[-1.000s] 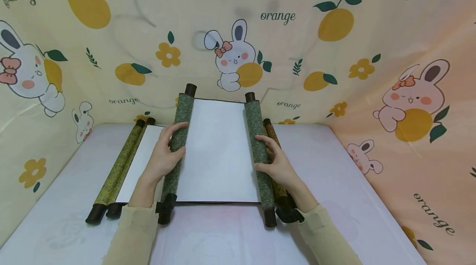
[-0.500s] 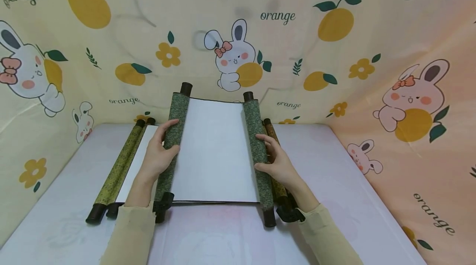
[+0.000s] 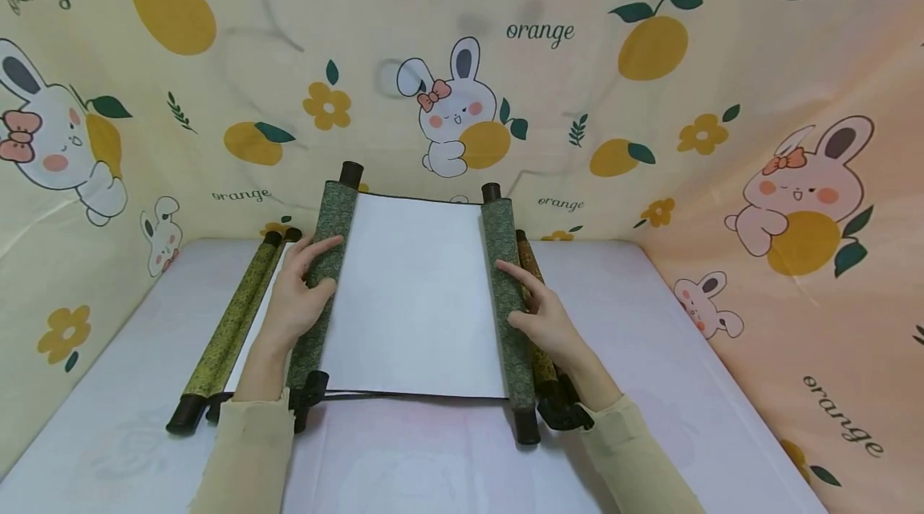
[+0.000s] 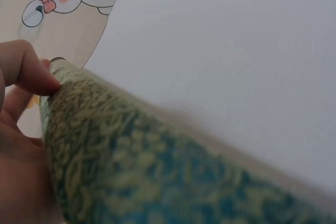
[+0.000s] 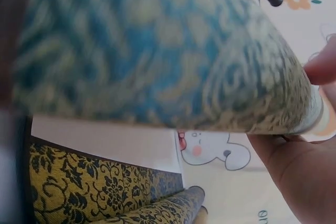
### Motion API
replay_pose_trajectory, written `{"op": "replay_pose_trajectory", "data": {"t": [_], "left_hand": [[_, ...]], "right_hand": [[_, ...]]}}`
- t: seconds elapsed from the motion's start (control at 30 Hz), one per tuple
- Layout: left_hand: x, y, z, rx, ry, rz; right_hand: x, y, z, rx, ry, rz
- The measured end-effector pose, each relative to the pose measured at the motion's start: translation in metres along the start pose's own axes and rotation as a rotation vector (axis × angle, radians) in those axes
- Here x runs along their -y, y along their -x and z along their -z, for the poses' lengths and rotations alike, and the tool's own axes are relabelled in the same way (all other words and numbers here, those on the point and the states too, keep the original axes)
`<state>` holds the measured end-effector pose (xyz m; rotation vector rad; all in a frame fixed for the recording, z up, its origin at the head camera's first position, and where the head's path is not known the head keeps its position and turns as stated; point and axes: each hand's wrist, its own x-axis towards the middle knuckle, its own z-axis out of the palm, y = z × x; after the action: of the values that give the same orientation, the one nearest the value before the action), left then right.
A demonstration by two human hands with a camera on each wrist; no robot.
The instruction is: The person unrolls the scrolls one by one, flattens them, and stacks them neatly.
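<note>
A scroll with two green patterned rolls is held a little above the table, its white paper (image 3: 415, 293) stretched between them. My left hand (image 3: 318, 265) grips the left green roll (image 3: 325, 241), fingers over the top and thumb at its side; the left wrist view shows that left hand (image 4: 21, 103) against the roll (image 4: 131, 171) beside the paper (image 4: 236, 51). My right hand (image 3: 516, 297) holds the right green roll (image 3: 501, 245). Close up, the right hand (image 5: 299, 166) cups this roll (image 5: 157, 51).
Under the green scroll lies a second, yellow patterned scroll, its rolls at the left (image 3: 231, 321) and the right (image 3: 537, 337), also the yellow roll (image 5: 79, 187). The table (image 3: 686, 354) has a pale cover. Cartoon rabbit and orange cloth (image 3: 650, 97) walls three sides.
The left green roll has moved to the left with my left hand and the right roll slightly to the right, so more white paper shows between them.
</note>
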<state>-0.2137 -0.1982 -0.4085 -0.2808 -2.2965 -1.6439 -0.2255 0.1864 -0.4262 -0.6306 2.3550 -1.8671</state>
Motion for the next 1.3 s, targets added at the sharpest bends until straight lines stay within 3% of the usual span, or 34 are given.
{"op": "replay_pose_trajectory", "data": {"t": [0.2, 0.4, 0.8, 1.1, 1.3], "left_hand": [[-0.001, 0.001, 0.000, -0.034, -0.038, 0.026], [0.000, -0.001, 0.000, -0.070, -0.076, 0.032], [0.003, 0.001, 0.003, -0.099, 0.003, -0.018], [0.005, 0.001, 0.011, -0.143, 0.026, -0.015], [0.005, 0.003, 0.016, -0.169, -0.003, 0.014]], "right_hand": [[0.000, -0.001, -0.002, -0.012, 0.020, -0.040], [-0.002, -0.001, -0.003, -0.034, 0.093, 0.004], [0.001, -0.002, 0.001, -0.061, 0.101, -0.010], [0.003, -0.002, 0.007, -0.054, 0.112, 0.050], [0.003, 0.000, 0.015, -0.058, 0.115, 0.044]]}}
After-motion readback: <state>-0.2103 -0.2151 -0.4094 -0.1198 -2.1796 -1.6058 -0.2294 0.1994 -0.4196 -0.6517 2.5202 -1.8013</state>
